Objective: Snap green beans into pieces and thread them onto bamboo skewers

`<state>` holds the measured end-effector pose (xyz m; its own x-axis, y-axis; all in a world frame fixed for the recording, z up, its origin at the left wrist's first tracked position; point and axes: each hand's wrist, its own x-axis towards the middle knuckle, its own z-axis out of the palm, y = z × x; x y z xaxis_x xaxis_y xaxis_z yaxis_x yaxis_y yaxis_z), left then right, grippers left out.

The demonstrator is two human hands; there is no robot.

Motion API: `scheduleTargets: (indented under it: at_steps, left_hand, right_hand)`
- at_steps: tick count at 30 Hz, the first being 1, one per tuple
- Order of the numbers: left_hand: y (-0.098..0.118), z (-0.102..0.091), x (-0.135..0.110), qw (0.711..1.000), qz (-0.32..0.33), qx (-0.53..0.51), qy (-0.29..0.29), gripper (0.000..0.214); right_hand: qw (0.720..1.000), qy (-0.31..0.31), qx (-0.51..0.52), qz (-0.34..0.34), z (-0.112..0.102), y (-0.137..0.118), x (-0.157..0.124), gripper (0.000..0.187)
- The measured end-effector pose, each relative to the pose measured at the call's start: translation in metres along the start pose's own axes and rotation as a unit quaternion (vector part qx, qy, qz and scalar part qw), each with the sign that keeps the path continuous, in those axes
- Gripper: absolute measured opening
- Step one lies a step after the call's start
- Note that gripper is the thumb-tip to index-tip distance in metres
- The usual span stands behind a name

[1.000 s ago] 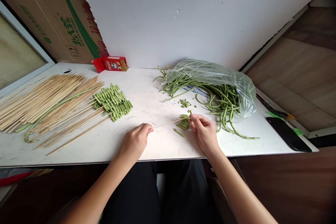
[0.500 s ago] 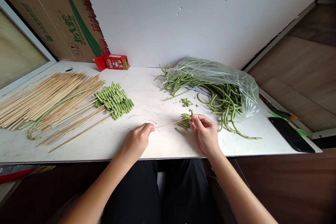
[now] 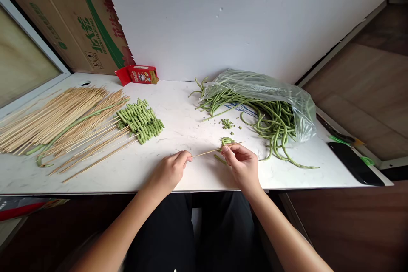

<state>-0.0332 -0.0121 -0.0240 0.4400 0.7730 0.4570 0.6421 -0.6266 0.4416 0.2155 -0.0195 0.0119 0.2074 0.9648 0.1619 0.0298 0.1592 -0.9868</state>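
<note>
My left hand point(image 3: 172, 171) is closed around the blunt end of a thin bamboo skewer point(image 3: 205, 153). The skewer runs right to my right hand point(image 3: 240, 163), whose thumb and fingers pinch a cut green bean piece on it, mostly hidden by the fingers. Past those fingers the bare pointed tip sticks out. Just behind and left of my right hand lie a few cut bean pieces point(image 3: 227, 140), partly covered by it. Finished bean skewers point(image 3: 142, 121) are stacked left of my left hand, their sticks pointing left.
Loose bamboo skewers point(image 3: 60, 114) cover the table's left, a long bean point(image 3: 68, 126) across them. Long green beans point(image 3: 277, 121) spill from a clear plastic bag point(image 3: 261, 80). Bean trimmings point(image 3: 227, 123) lie nearby. A red box point(image 3: 143, 75) stands behind; a black phone point(image 3: 355, 164) lies right.
My right hand has slid left along the skewer with the bean piece, and the pointed tip now shows beyond the fingers. My left hand keeps its hold on the other end.
</note>
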Motion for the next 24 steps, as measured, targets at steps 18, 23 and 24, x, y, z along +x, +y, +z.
scheduleTargets:
  at_steps: [18, 23, 24]
  left_hand:
    - [-0.0021, 0.0023, -0.0006, 1.000, -0.006, -0.019, -0.003, 0.038]
    - [0.0013, -0.0010, 0.0016, 1.000, -0.004, -0.003, -0.021, 0.033]
    - [0.0016, -0.0015, 0.0018, 1.000, -0.004, -0.004, -0.023, 0.032]
  right_hand:
    - [1.000, -0.014, -0.018, 0.000, 0.0015, 0.0075, -0.0021, 0.032]
    - [0.999, -0.026, -0.022, -0.034, 0.0044, 0.0032, -0.0053, 0.029]
    - [0.998, -0.028, -0.024, -0.041, 0.0051, 0.0026, -0.0060, 0.028]
